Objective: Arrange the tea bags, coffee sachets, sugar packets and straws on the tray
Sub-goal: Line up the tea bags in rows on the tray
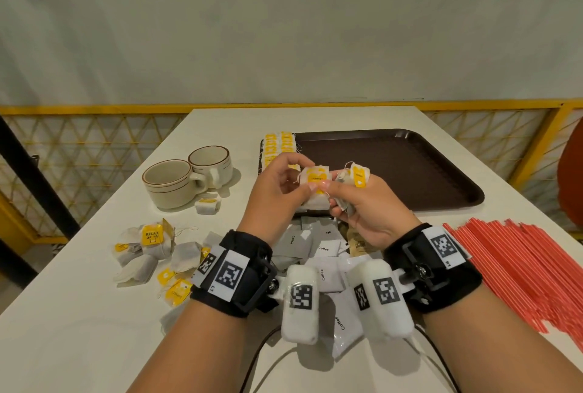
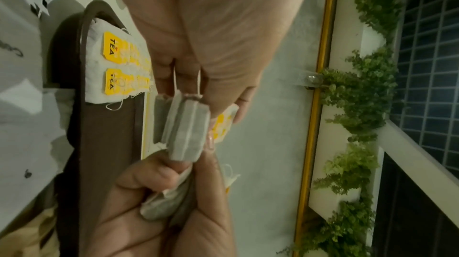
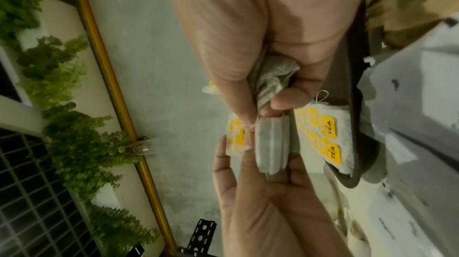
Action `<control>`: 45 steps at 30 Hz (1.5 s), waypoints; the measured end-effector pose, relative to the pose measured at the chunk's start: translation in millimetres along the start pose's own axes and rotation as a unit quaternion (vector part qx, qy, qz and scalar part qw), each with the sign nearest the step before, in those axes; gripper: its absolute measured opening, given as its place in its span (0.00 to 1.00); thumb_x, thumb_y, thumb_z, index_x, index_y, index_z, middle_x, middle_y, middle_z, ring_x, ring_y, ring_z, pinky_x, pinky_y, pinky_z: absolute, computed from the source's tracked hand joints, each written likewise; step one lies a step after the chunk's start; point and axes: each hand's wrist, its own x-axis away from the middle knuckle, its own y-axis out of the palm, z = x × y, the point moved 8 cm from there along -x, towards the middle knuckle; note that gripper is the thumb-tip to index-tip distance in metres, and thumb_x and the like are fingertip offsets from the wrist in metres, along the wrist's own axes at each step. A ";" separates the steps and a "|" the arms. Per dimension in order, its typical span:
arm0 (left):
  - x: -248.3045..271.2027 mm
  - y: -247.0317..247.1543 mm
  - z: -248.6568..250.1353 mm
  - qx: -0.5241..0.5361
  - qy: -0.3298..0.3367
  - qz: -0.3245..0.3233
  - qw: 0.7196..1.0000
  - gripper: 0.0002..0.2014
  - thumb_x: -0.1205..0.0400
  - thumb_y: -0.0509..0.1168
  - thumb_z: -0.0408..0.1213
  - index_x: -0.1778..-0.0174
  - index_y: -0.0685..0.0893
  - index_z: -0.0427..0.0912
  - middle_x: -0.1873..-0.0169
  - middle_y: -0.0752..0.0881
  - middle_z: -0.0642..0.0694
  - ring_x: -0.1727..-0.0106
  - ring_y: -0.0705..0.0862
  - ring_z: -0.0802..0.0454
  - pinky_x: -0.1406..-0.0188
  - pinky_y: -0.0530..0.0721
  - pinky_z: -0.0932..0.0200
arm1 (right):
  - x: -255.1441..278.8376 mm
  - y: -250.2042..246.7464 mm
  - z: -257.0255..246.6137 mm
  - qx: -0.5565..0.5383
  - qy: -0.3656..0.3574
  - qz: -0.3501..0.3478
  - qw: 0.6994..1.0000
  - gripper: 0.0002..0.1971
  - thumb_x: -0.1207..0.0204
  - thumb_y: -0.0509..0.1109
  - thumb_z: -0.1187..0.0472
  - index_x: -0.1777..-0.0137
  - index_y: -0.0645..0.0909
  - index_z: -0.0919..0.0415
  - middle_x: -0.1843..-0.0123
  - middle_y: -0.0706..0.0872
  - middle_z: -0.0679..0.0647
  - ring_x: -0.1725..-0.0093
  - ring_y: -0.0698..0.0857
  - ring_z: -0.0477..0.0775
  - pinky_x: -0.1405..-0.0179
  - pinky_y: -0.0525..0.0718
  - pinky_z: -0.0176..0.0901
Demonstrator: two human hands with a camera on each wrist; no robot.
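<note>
Both hands are raised over the near-left part of the brown tray (image 1: 410, 165). My left hand (image 1: 293, 178) pinches a small stack of tea bags (image 1: 315, 186), seen edge-on as grey pouches (image 2: 183, 129) in the left wrist view. My right hand (image 1: 344, 197) grips a crumpled bunch of tea bags (image 3: 273, 78) with a yellow tag (image 1: 358, 176) sticking up. Its thumb and forefinger also touch the stack (image 3: 272, 147). A neat block of tea bags (image 1: 280, 146) lies in the tray's far-left corner, with tags that read TEA (image 2: 111, 45).
Loose tea bags (image 1: 148, 247) lie on the white table at the left. Coffee sachets (image 1: 321, 253) and brown packets (image 1: 358, 242) lie under my wrists. Red straws (image 1: 520, 269) spread at the right. Two cups (image 1: 170, 181) stand left of the tray.
</note>
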 end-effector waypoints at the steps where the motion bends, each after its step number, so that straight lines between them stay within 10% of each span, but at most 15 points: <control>1: 0.1 0.2 1.0 -0.021 0.011 0.003 1.000 0.15 0.22 0.69 0.28 0.54 0.81 0.56 0.65 0.80 0.43 0.63 0.78 0.48 0.60 0.79 0.53 | 0.1 1.4 0.9 0.009 0.003 -0.005 1.000 0.05 0.26 0.74 0.69 0.53 0.84 0.63 0.69 0.83 0.52 0.72 0.79 0.45 0.73 0.80 0.33; 7: 0.7 -6.9 6.0 -0.154 0.028 0.031 0.987 0.22 0.21 0.59 0.22 0.65 0.82 0.58 0.57 0.77 0.51 0.60 0.75 0.67 0.59 0.70 0.78 | 3.0 8.5 12.6 0.072 0.062 -0.044 0.994 0.05 0.25 0.73 0.71 0.53 0.82 0.62 0.67 0.82 0.55 0.73 0.78 0.47 0.78 0.77 0.34; 20: 4.8 10.3 5.5 -0.145 0.004 0.003 0.989 0.06 0.27 0.76 0.37 0.64 0.87 0.54 0.64 0.73 0.57 0.61 0.75 0.67 0.60 0.69 0.79 | 2.9 16.8 18.8 0.180 0.041 -0.046 0.982 0.14 0.24 0.68 0.73 0.45 0.85 0.57 0.71 0.83 0.52 0.75 0.78 0.47 0.78 0.74 0.37; 28: -2.2 -36.5 -3.0 -0.005 -0.037 0.152 0.988 0.06 0.25 0.74 0.35 0.64 0.87 0.51 0.56 0.87 0.47 0.54 0.82 0.54 0.49 0.81 0.57 | 3.9 7.7 13.2 0.049 0.085 -0.074 0.992 0.04 0.26 0.74 0.66 0.56 0.80 0.61 0.68 0.80 0.54 0.72 0.78 0.48 0.76 0.76 0.35; 35: -2.5 -24.2 -9.3 -0.045 -0.058 0.081 0.994 0.06 0.25 0.74 0.36 0.65 0.89 0.53 0.57 0.88 0.47 0.50 0.84 0.43 0.47 0.83 0.50 | 3.1 1.4 -16.7 0.075 -0.073 -0.038 0.994 0.08 0.26 0.74 0.67 0.48 0.86 0.63 0.67 0.83 0.53 0.72 0.77 0.46 0.79 0.73 0.35; 45: -4.7 -27.0 -12.5 -0.048 -0.038 0.067 0.996 0.21 0.21 0.65 0.23 0.44 0.85 0.58 0.54 0.87 0.53 0.53 0.84 0.59 0.46 0.83 0.62 | -0.8 -20.4 -23.5 0.127 -0.074 0.043 0.988 0.04 0.25 0.74 0.62 0.54 0.85 0.61 0.61 0.80 0.57 0.72 0.73 0.44 0.79 0.71 0.33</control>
